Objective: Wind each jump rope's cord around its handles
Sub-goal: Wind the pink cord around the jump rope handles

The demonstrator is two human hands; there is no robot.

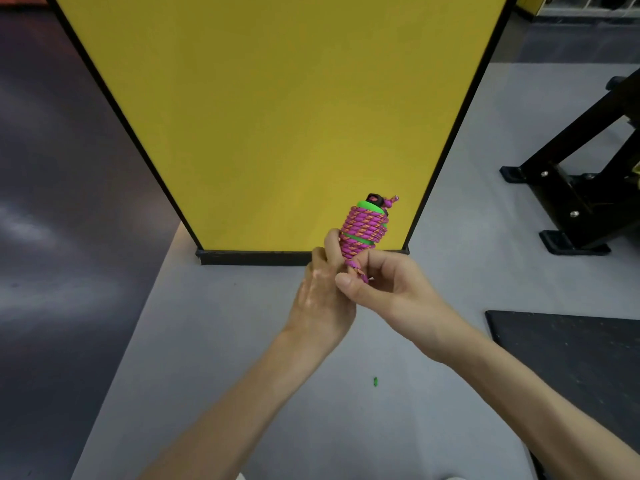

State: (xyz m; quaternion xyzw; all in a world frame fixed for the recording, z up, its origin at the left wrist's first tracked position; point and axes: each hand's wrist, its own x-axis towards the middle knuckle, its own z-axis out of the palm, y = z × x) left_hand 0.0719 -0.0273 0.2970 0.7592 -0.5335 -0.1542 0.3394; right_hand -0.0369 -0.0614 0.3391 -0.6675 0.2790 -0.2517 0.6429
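Observation:
A jump rope bundle stands nearly upright in front of me: green handles with a black cap on top, wrapped in several turns of pink-and-orange braided cord. My left hand grips the lower end of the handles from the left. My right hand pinches the loose cord end just below the wraps, between thumb and fingers. A short knotted cord tip sticks out at the top right of the bundle.
A tall yellow panel with a black frame stands straight ahead on the grey floor. A black metal rack base sits at the right, a black mat at the lower right. A small green scrap lies on the floor.

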